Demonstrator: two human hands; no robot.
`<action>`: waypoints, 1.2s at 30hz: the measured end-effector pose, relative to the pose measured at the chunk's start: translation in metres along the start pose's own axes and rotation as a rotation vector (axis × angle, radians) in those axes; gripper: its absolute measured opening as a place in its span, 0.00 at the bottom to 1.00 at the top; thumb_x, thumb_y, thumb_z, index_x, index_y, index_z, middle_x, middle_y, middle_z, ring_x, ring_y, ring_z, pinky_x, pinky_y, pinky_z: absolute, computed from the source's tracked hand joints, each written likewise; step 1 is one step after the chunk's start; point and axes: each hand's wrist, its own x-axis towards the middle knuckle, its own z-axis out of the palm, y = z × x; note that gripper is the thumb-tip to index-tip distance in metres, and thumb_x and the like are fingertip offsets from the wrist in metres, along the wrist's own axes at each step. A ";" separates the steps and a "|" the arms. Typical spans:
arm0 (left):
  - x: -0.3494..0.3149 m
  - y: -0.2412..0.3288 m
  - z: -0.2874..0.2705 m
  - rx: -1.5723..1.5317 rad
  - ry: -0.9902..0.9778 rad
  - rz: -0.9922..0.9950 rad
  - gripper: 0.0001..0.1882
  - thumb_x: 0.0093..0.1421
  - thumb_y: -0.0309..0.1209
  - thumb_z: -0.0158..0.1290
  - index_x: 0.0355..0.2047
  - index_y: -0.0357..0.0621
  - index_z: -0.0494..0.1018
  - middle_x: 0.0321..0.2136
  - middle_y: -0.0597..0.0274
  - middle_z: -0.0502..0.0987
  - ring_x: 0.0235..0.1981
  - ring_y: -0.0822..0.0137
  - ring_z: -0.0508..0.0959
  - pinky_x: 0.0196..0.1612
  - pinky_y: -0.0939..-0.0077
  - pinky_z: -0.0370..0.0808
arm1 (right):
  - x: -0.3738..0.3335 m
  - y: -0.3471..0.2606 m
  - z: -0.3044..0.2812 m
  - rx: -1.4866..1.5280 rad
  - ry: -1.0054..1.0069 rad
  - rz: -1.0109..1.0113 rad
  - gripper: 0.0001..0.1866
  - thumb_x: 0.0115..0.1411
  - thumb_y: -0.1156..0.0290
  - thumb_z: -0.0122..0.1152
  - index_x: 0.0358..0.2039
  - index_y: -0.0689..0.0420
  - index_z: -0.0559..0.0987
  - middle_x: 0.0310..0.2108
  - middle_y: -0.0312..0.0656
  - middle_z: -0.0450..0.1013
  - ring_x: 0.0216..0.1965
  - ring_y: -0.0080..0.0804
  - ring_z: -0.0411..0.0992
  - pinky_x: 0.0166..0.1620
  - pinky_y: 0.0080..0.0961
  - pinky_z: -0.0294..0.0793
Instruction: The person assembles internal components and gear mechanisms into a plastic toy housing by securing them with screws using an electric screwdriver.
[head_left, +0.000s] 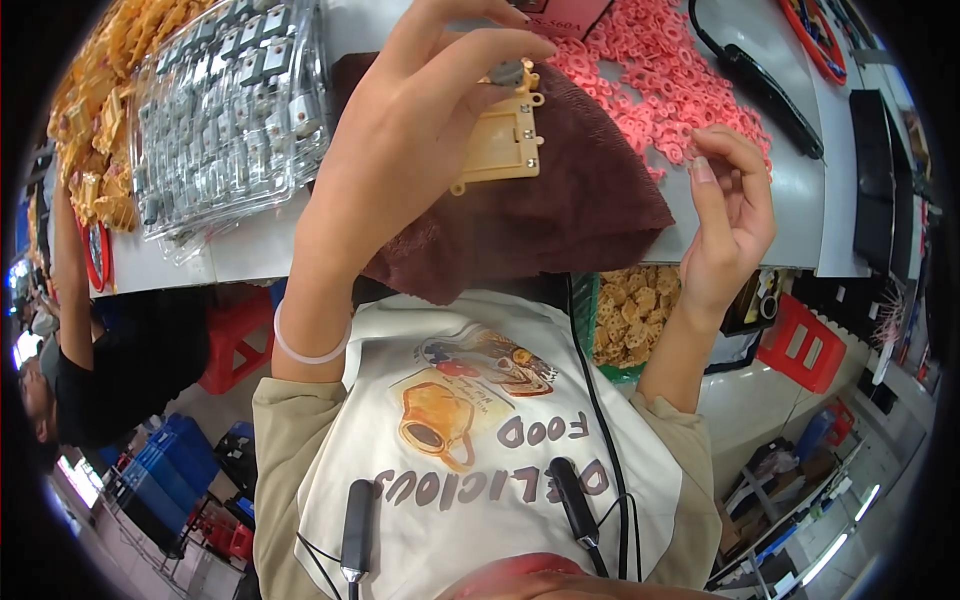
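Note:
My left hand [405,125] is closed on a yellow plastic casing [505,140] with small screw lugs along its edge. The casing is over a folded dark brown cloth [560,220] on the table. Between my thumb and index finger, at the casing's far end, shows a dark grey round part [508,73]; my fingers partly cover it. My right hand [735,215] is raised at the table's near edge, beside a spread of small pink rings [650,90]. Its thumb and index finger are bent and apart, with nothing plainly held.
At left stands a clear plastic tray [225,120] of grey-and-silver parts, beside piled yellow casings [95,120]. A black corded tool [770,95] lies at far right. Below the table, a green basket [590,320] holds tan pieces [635,315]. Another person's arm [70,270] is at left.

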 end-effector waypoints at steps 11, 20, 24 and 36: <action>0.005 0.002 0.002 0.278 -0.021 -0.014 0.14 0.53 0.20 0.59 0.41 0.46 0.81 0.40 0.62 0.81 0.40 0.63 0.81 0.42 0.73 0.77 | 0.006 0.007 -0.007 -0.045 0.026 -0.020 0.10 0.59 0.83 0.57 0.40 0.62 0.80 0.45 0.40 0.72 0.41 0.22 0.71 0.45 0.19 0.70; -0.002 -0.003 0.010 0.271 0.073 -0.035 0.10 0.53 0.25 0.61 0.36 0.47 0.83 0.39 0.65 0.81 0.39 0.63 0.77 0.42 0.70 0.75 | 0.031 0.026 -0.006 -0.159 -0.051 -0.050 0.08 0.60 0.80 0.57 0.40 0.61 0.81 0.42 0.38 0.75 0.39 0.23 0.72 0.43 0.19 0.71; -0.008 0.000 0.008 0.291 0.039 -0.044 0.15 0.51 0.30 0.64 0.42 0.48 0.81 0.47 0.61 0.78 0.44 0.58 0.76 0.47 0.67 0.74 | 0.057 0.021 0.011 -0.389 -0.265 -0.049 0.07 0.61 0.77 0.62 0.39 0.65 0.80 0.36 0.34 0.77 0.38 0.18 0.73 0.43 0.15 0.70; -0.014 -0.003 -0.006 0.118 -0.163 -0.187 0.50 0.37 0.31 0.72 0.64 0.51 0.64 0.60 0.55 0.67 0.56 0.53 0.72 0.57 0.60 0.72 | 0.083 0.002 0.060 -0.761 -0.503 -0.069 0.14 0.57 0.70 0.63 0.41 0.64 0.79 0.36 0.54 0.76 0.41 0.53 0.75 0.45 0.42 0.73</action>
